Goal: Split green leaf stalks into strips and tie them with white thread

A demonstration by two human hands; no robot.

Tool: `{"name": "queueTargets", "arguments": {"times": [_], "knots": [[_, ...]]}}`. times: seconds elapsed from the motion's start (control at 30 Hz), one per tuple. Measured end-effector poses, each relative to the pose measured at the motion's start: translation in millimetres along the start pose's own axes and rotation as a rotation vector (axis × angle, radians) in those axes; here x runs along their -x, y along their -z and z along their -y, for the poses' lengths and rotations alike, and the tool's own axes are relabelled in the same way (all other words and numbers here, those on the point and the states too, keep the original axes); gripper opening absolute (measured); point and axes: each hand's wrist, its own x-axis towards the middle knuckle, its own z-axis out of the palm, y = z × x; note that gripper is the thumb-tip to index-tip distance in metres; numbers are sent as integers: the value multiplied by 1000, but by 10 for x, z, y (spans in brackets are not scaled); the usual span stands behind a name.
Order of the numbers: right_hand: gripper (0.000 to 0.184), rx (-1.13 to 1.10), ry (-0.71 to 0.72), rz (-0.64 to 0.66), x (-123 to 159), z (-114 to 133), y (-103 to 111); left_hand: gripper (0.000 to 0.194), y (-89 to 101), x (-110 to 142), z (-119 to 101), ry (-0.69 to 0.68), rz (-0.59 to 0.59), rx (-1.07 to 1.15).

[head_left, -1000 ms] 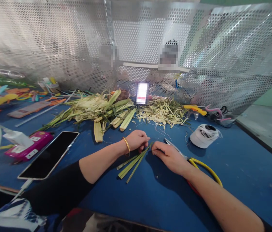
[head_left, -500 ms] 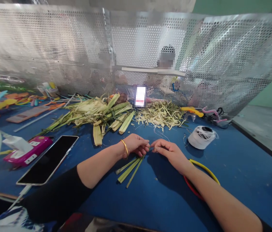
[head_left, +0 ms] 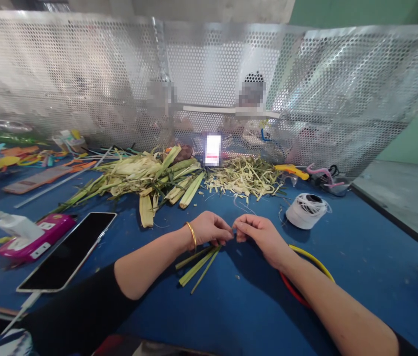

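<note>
My left hand (head_left: 210, 229), with a gold bangle at the wrist, is closed in a pinch on the top ends of a few green leaf strips (head_left: 196, 266) that lie on the blue table (head_left: 231, 306). My right hand (head_left: 258, 232) is closed too, fingertips pinched against the same strip ends, touching the left hand's fingertips. Yellow and red scissor handles (head_left: 310, 257) lie under my right forearm; the blades are hidden by the hand.
A pile of pale green leaves (head_left: 145, 173) and a heap of shredded trimmings (head_left: 244, 178) lie behind the hands. A spool of white thread (head_left: 305, 210) sits to the right. A phone (head_left: 68, 249) and pink case (head_left: 32, 240) lie left. A perforated metal screen (head_left: 209, 84) closes the back.
My right hand has moved left off the scissors to meet my left hand at the strip ends. The strips stay in place on the table.
</note>
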Motion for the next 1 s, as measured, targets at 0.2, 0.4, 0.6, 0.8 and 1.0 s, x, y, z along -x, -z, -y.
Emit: {"name": "queueTargets", "arguments": {"times": [0.2, 0.4, 0.6, 0.8, 1.0], "knots": [[45, 78, 48, -34, -50, -78, 112, 16, -31, -25, 40, -58, -19, 40], [21, 372, 93, -3, -68, -135, 112, 19, -3, -39, 48, -85, -13, 102], [16, 420, 117, -74, -30, -78, 53, 20, -16, -27, 31, -56, -31, 112], [16, 383, 93, -138, -26, -76, 63, 20, -19, -14, 13, -35, -97, 163], [12, 503, 268, -144, -10, -68, 43, 17, 10, -25, 20, -18, -116, 183]]}}
